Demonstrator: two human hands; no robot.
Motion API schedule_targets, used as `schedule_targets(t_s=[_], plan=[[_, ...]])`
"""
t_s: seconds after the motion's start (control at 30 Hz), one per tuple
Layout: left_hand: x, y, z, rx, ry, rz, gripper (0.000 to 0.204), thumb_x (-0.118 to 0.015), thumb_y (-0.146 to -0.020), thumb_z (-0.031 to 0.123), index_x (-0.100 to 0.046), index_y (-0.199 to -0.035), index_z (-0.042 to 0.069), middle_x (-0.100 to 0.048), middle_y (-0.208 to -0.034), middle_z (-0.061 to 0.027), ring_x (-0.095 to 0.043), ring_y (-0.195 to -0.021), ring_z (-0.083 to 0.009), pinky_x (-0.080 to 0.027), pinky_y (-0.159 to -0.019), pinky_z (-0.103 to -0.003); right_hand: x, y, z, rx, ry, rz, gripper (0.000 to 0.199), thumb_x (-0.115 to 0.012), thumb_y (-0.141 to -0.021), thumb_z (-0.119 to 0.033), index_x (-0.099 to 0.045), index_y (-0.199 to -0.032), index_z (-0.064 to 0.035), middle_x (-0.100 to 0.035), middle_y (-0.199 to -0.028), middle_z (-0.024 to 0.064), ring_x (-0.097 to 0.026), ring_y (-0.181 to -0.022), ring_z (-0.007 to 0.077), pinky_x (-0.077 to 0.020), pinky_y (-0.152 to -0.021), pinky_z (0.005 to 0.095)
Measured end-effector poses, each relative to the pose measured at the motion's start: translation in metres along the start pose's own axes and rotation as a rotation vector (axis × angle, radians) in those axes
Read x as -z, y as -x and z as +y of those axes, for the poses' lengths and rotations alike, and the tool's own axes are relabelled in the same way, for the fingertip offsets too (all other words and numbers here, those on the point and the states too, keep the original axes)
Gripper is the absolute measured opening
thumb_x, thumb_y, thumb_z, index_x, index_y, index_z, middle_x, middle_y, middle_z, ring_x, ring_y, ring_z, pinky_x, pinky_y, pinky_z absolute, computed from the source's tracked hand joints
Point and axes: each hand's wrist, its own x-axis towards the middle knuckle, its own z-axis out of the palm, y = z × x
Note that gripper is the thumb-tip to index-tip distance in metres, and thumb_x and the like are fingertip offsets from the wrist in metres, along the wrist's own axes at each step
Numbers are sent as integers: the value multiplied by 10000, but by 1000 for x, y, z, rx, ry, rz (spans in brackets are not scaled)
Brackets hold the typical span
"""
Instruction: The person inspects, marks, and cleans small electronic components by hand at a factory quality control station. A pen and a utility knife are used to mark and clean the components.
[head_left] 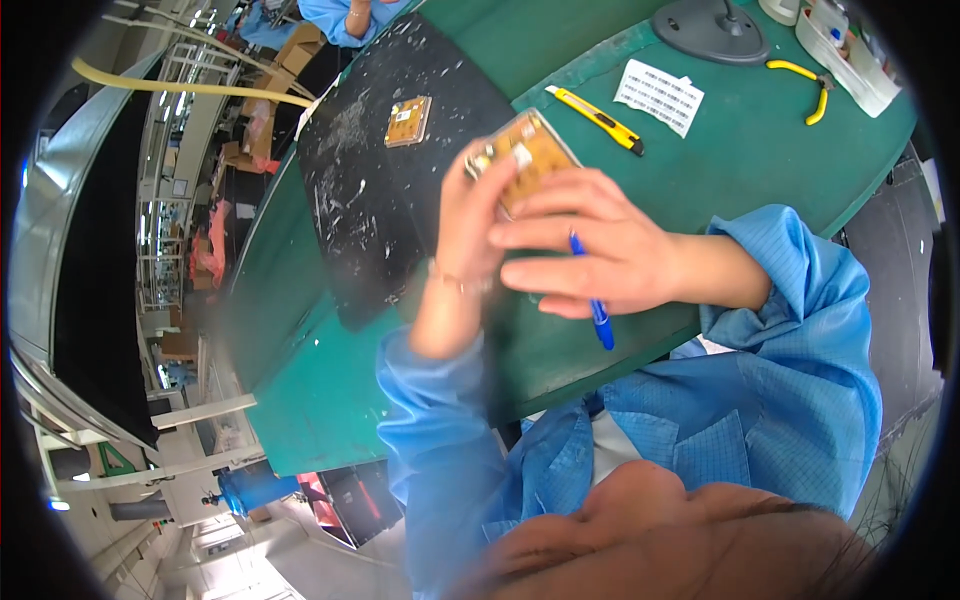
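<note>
A yellow-brown circuit board module (541, 146) with a pale rim is held up over the edge of the black mat. My left hand (464, 215) is closed on its left side, thumb across the face. My right hand (610, 238) touches the module's lower right side with its fingertips. A blue pen (602, 328) is held between the fingers of that hand, pointing down toward me. Part of the module is hidden behind my fingers. A second similar module (407, 122) lies on the black mat (345, 200), beyond my left hand.
On the green table (690, 180) lie a yellow utility knife (598, 120), a white label sheet (659, 97) and yellow-handled pliers (808, 88). A round grey stand base (711, 30) and a white tray (850, 60) are at the far right. Another person's blue sleeve (335, 18) shows at the top.
</note>
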Motion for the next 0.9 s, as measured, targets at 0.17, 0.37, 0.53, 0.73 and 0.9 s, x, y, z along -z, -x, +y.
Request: schedule_targets(t_s=[0.17, 0.37, 0.53, 0.73, 0.9], plan=[[-31, -106, 14, -172, 103, -40, 246, -610, -877, 39, -560, -1096, -62, -649, -1021, -138, -681, -903, -232, -596, -744, -352, -2, -7, -8, 43, 82, 20, 373, -697, -795, -129, -638, -1160, -173, -608, -1226, 79, -551, -1087, 261, -442, -928, 448], [-74, -184, 14, -229, 147, 7, 247, -624, -852, 26, -571, -1077, -62, -651, -998, -132, -687, -848, -225, -604, -684, -340, 0, -14, -6, 105, 134, 166, 359, -693, -796, -126, -641, -1147, -177, -607, -1240, 69, -550, -1080, 239, -434, -944, 443], [-99, -201, 9, -239, 165, 49, 257, -638, -841, 40, -577, -1075, -49, -649, -988, -123, -689, -820, -220, -606, -647, -335, 8, -13, -13, 71, 96, 146, 365, -688, -807, -139, -629, -1164, -192, -595, -1253, 57, -544, -1086, 221, -433, -945, 439], [-108, -205, 11, -254, 164, 66, 260, -643, -833, 29, -569, -1074, -29, -648, -976, -109, -687, -808, -213, -601, -628, -336, 8, -11, -13, 58, 99, 144, 398, -692, -796, -111, -614, -1177, -190, -592, -1257, 55, -543, -1086, 217, -446, -921, 437], [-113, -199, 12, -227, 104, 89, 213, -600, -877, 29, -544, -1077, -18, -641, -1038, -130, -685, -899, -264, -606, -749, -403, 7, -10, -9, 65, 109, 145, 427, -685, -778, -85, -609, -1187, -178, -589, -1267, 62, -543, -1093, 233, -448, -912, 440]])
